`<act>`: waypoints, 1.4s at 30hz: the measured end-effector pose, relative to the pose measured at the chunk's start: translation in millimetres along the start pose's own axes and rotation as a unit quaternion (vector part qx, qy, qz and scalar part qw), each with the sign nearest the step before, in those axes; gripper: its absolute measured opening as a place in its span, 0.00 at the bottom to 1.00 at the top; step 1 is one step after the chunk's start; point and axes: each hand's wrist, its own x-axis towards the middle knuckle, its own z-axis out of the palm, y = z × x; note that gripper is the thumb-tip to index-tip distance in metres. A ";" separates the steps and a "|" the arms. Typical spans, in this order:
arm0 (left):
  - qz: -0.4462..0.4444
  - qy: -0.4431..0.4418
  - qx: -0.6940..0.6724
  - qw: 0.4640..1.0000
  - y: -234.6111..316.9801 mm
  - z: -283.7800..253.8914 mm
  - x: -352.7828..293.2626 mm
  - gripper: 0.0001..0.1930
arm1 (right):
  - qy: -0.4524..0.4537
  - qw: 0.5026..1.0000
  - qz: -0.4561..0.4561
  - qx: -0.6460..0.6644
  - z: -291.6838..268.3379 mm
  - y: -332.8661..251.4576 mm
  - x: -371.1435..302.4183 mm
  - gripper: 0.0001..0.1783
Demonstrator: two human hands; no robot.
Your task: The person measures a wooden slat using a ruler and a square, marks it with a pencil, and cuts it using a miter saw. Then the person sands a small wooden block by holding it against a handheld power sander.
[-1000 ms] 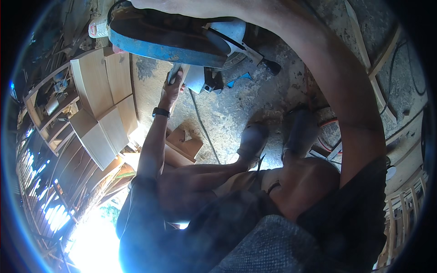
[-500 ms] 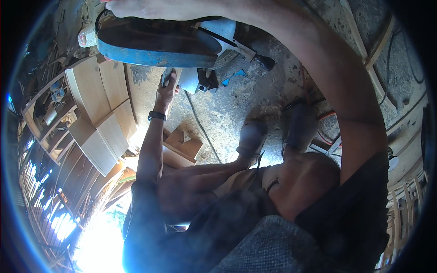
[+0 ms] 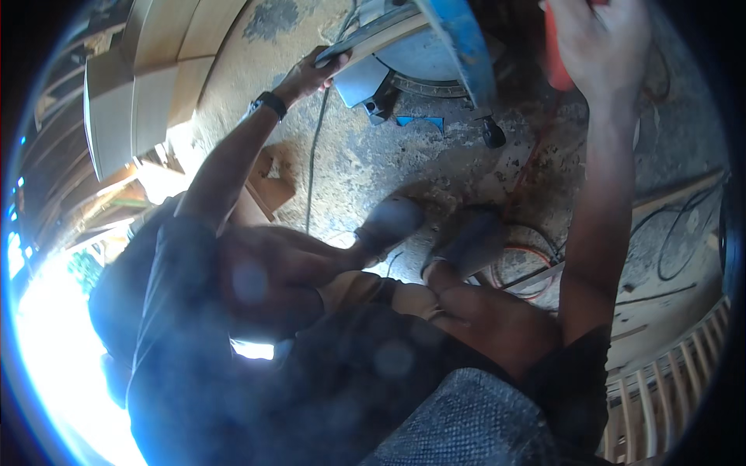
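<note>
A miter saw stands on the floor, with a worn blue guard and a round grey saw table. My left hand, with a black wristband, grips the end of a wooden strip lying across the saw. At the upper right, my right hand is closed round a red handle, partly cut off by the frame edge. From this view, what the handle joins onto cannot be made out. Below the guard sticks out a black knob.
Pale wooden panels stand at the left. A dark cable crosses the rough floor, and an orange hose coils near my feet. By the saw is a blue bracket-like piece. Slatted wood lines the lower right.
My right arm has swung from across the top to the right side, where the hand now shows on a red handle. The view has shifted; the blue guard appears steeper. My left hand still grips the wood.
</note>
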 end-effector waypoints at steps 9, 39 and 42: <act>-0.032 -0.002 0.027 0.999 -33.0 -5.2 -10.3 0.54 | -0.018 0.997 0.020 -0.072 11.3 -0.9 -24.9 0.18; -0.020 0.008 0.022 1.000 -23.1 0.7 -7.9 0.46 | -0.079 0.995 0.053 0.033 -17.1 22.6 -40.7 0.26; -0.019 0.021 0.018 0.999 -30.8 -1.3 -11.5 0.47 | -0.060 0.995 0.053 0.063 -12.5 24.3 -44.6 0.26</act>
